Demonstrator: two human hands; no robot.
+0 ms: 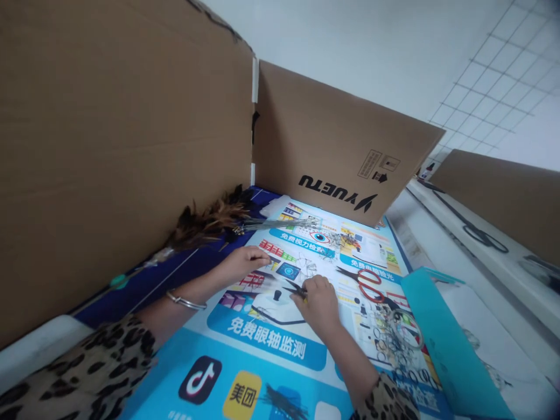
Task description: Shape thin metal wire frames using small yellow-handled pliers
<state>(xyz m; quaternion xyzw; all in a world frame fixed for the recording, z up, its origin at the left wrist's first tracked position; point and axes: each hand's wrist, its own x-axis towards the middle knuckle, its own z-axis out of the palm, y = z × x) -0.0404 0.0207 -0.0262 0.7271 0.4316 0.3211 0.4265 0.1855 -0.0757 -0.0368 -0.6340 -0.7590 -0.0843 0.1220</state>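
Observation:
My left hand (245,261) rests on the printed poster (262,344), fingers curled together near a thin wire; what it pinches is too small to make out. My right hand (318,303) is closed round a small dark feather piece (294,288) with a yellow tip, held just above the poster. A bundle of brown and black feathers on wire stems (214,220) lies to the left, by the cardboard wall. Red-handled scissors (365,281) lie to the right of my right hand. A silver bangle (186,301) sits on my left wrist.
Cardboard panels (109,146) wall in the left and back; one reads YUETU (336,192). A teal folder (446,344) stands at the right, with several metal rings (394,335) beside it. More dark feathers (280,402) lie near the front. White ledge (459,233) on the right.

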